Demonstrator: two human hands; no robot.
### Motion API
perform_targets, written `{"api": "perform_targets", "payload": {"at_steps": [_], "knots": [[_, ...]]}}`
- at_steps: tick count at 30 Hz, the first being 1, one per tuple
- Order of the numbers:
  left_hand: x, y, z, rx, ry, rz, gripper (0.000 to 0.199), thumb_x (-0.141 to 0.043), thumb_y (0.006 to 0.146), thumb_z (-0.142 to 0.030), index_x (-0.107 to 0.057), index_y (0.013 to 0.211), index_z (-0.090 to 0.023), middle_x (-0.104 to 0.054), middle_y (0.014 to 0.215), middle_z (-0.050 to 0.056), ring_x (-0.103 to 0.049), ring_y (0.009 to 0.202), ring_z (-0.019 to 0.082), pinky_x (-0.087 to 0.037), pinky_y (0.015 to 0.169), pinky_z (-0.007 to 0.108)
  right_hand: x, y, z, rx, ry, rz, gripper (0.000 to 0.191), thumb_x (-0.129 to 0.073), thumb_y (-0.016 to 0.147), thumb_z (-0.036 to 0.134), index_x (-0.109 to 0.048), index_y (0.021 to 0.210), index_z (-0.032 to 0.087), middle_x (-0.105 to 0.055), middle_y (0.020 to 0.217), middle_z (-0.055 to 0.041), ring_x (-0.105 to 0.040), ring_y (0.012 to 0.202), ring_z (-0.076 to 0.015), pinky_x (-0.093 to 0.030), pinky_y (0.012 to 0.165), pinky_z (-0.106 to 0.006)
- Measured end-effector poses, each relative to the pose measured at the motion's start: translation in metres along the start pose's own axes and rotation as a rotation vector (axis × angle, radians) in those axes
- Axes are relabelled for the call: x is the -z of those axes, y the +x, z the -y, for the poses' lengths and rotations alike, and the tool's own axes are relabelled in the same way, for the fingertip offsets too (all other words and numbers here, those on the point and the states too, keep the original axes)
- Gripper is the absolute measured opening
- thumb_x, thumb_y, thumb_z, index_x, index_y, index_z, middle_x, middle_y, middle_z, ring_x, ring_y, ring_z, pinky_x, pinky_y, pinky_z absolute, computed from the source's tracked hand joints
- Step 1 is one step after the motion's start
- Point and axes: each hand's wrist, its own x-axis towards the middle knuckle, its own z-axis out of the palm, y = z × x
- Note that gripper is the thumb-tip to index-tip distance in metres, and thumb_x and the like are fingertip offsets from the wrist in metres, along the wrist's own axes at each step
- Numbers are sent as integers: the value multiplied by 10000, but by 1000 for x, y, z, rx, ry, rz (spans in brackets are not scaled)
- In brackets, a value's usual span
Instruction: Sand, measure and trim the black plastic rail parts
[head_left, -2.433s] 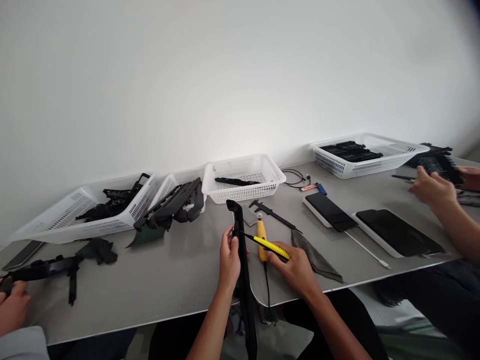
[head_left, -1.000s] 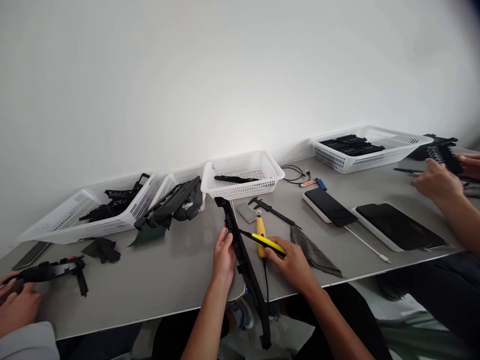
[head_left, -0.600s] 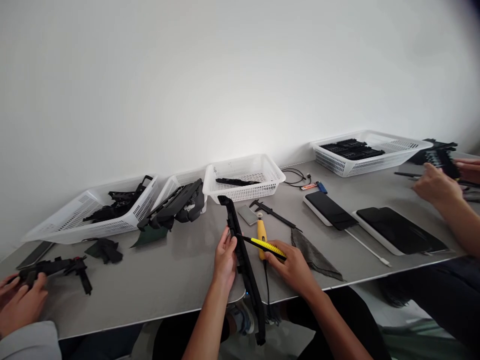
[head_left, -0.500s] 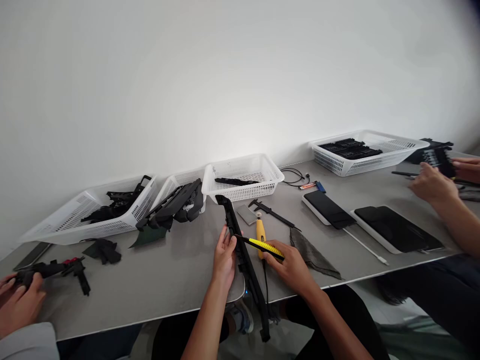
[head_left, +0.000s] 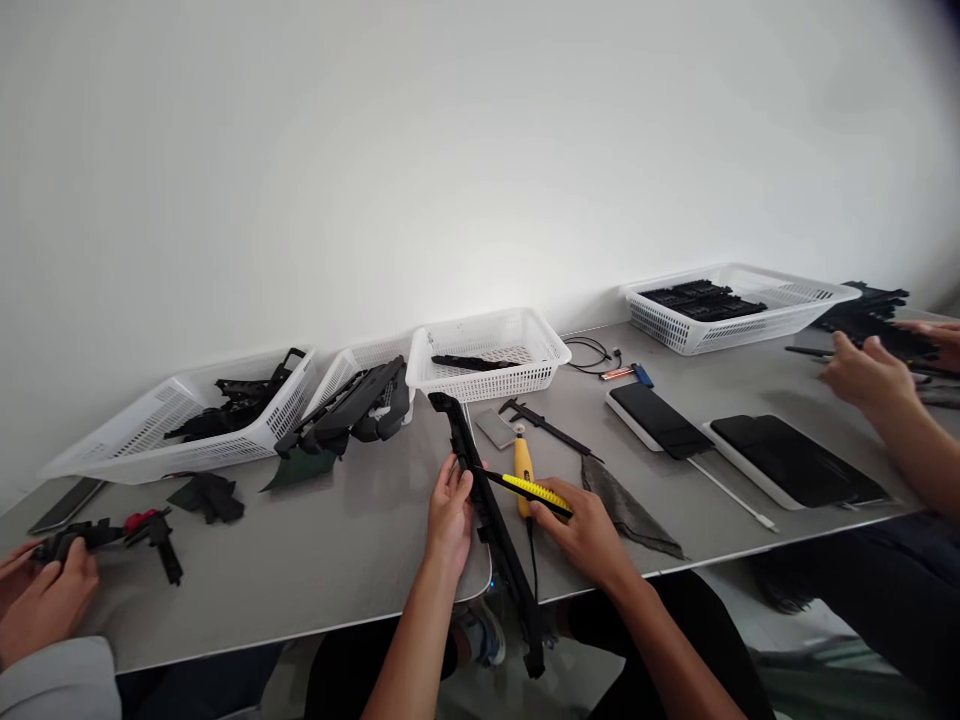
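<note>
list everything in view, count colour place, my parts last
strip: 1, black, front centre
cutter: 1, yellow and black, at strip
baskets: 4, white, along wall
parts: many, dark, mostly in baskets
corded tool: 1, yellow, behind cutter
plate: 1, grey, beside tool
caliper: 1, dark, beside plate
rag: 1, grey, right of cutter
phones: at least 2, black, on white slabs
loose cables: 2, white and black, right
blue item: 1, blue, behind phones
sheet: 1, green, before baskets
tabletops: 2, grey, adjoining
wall: 1, white, behind
others' hands: 4, bare, both ends
own legs: 2, black, underneath
left hand: 1, bare, on strip
right hand: 1, bare, on cutter
</note>
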Motion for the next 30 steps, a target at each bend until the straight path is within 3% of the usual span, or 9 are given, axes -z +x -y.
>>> {"api": "perform_targets", "payload": {"at_steps": [4,8,11,16,24,30], "knots": [[0,-1,-2,42,43,-16,743,-927,728,-418,-624,1372,-209,-810,1030,93,-768,991,229,-593,864,307,3,0,2,-17,9,-10,281,-604,923,387,-772,1042,195,-787,1058,-73,-734,976,-253,-535,903,-317],[-1,-3,-5,61,61,-20,857,-939,699,-465,-588,1432,-193,-817,975,101,-773,879,223,-588,704,266,3,-1,3,-27,8,32,270,-607,919,379,-780,1018,198,-791,1027,-66,-735,946,-252,-530,859,-305],[-3,-5,-8,65,60,-12,904,-935,699,-474,-560,1470,-188,-818,964,104,-773,842,224,-587,668,266,3,-1,3,-35,2,42,268,-608,913,380,-781,1007,198,-791,1015,-67,-734,934,-254,-529,856,-310],[-8,-11,-14,106,71,28,879,-881,768,-436,-513,1531,-204,-814,1063,119,-779,935,267,-611,749,328,0,0,-1,-55,-32,5,318,-588,936,430,-769,1071,207,-785,1096,-80,-734,1010,-274,-543,891,-336],[-8,-9,-12,46,73,97,618,-818,748,-288,-698,1348,-205,-771,1252,109,-708,1176,286,-533,999,376,-5,0,-7,-66,-33,-26,361,-573,963,475,-747,1155,224,-771,1173,-88,-725,1077,-282,-547,944,-358],[-9,-13,-13,54,84,45,625,-833,741,-289,-676,1343,-230,-762,1266,89,-719,1119,269,-546,946,363,-1,0,-3,-44,17,-25,360,-578,965,466,-750,1157,215,-771,1163,-84,-726,1072,-268,-548,937,-340]]}}
